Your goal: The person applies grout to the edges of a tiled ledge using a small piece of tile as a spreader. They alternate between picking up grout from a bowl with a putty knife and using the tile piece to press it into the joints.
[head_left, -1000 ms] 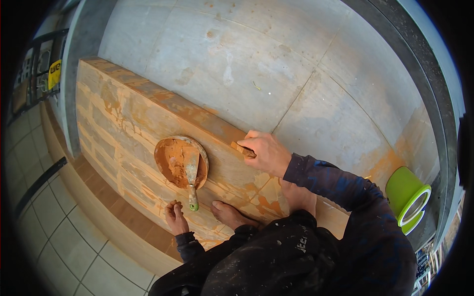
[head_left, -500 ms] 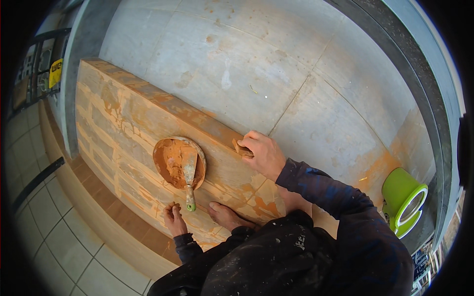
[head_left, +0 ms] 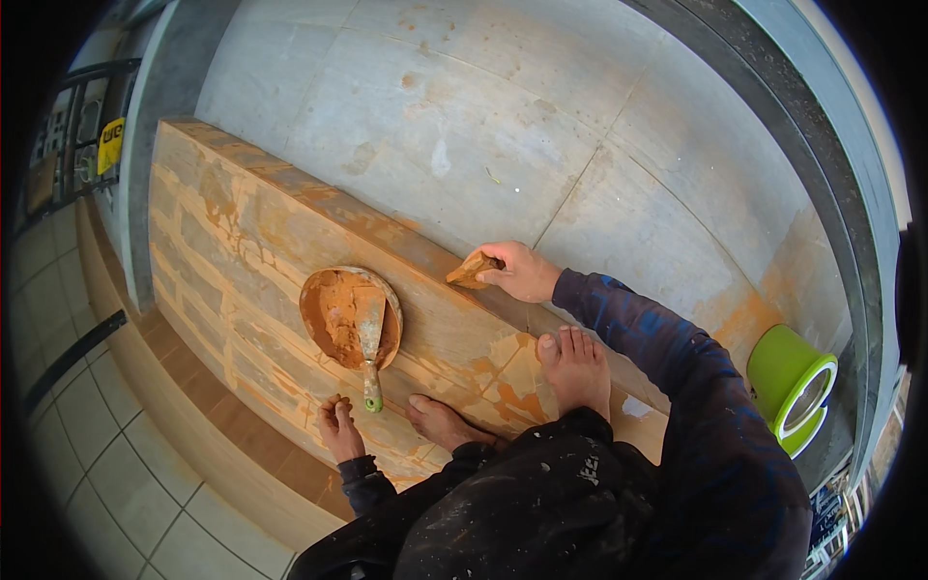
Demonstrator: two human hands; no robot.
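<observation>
Two bare feet (head_left: 541,387) rest on a long tiled ledge (head_left: 242,251), and the person squats over it with both hands down at the surface. The right hand (head_left: 522,271) is closed around an orange-stained sponge (head_left: 472,271), pinching it between thumb and fingers and pressing it against the ledge's far upper edge where the ledge meets the grey tiled wall (head_left: 464,116). The left hand (head_left: 338,425) sits at the near edge of the ledge, fingers loosely curled and holding nothing that can be made out, just beside the green handle of a trowel (head_left: 369,343). That trowel lies across a round pan (head_left: 348,317) caked with orange paste, standing on the ledge between the two hands. Judging by the surface, the joints along the ledge already look filled, and orange smears and haze remain over much of the tile, heaviest toward the left end and around the feet, so the wiping seems only partly done. A green bucket (head_left: 788,387) stands well apart to the right.
</observation>
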